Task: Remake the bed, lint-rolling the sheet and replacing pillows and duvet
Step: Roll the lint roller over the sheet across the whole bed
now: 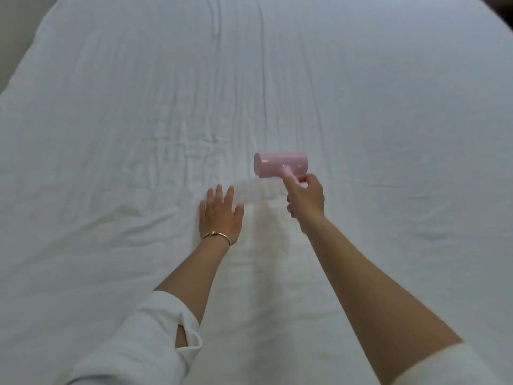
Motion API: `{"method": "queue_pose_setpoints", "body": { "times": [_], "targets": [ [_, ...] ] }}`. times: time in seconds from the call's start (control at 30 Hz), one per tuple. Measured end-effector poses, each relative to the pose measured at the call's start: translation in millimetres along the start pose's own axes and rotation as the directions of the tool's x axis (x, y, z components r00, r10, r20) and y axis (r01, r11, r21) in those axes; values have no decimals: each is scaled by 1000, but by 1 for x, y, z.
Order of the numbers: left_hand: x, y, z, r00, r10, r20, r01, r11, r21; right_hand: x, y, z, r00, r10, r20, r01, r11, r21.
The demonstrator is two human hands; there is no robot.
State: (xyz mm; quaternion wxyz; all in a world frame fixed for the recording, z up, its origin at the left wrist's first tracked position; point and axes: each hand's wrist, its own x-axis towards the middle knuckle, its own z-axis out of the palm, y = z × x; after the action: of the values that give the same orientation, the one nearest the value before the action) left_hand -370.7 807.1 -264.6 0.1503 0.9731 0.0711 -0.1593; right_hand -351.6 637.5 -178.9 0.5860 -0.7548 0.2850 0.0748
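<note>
- Step in hand: lint-rolling the white fitted sheet [277, 79]; no pillows or duvet in view, so replacing them looks not yet done.
- Pink lint roller [280, 164] sits centre frame, drum lying crosswise, on or just above the sheet; contact cannot be told.
- Right hand [306, 197] grips the roller's short handle, fingers curled round it.
- Left hand [220, 213] lies flat on the sheet just left of the roller, fingers spread and straight, pressing the fabric; gold bracelet [216, 235] on the wrist.
- Wrinkles cluster left of centre.
- Next move likely calls for keeping the sheet taut under the left palm while rolling across unrolled areas.
</note>
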Motion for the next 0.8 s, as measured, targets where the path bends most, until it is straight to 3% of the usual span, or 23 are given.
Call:
{"method": "queue_pose_setpoints", "body": {
  "times": [0.1,0.23,0.33,0.53,0.8],
  "targets": [
    [51,-4,10,999,-14,-30,16,997,79,73,-37,45,996,-84,-14,83,993,-79],
    [63,-13,41,962,49,-269,-28,996,82,152,-82,100,982,-190,-7,185,963,-194],
    [69,-18,54,935,83,-346,-63,996,69,183,-81,125,983,-182,9,178,949,-262],
    [74,-20,65,927,78,-366,-62,996,56,180,-28,123,994,-92,-53,82,983,-164],
    [73,-19,58,951,59,-305,-31,995,98,117,11,79,997,-30,-67,17,983,-182]
  ]
}}
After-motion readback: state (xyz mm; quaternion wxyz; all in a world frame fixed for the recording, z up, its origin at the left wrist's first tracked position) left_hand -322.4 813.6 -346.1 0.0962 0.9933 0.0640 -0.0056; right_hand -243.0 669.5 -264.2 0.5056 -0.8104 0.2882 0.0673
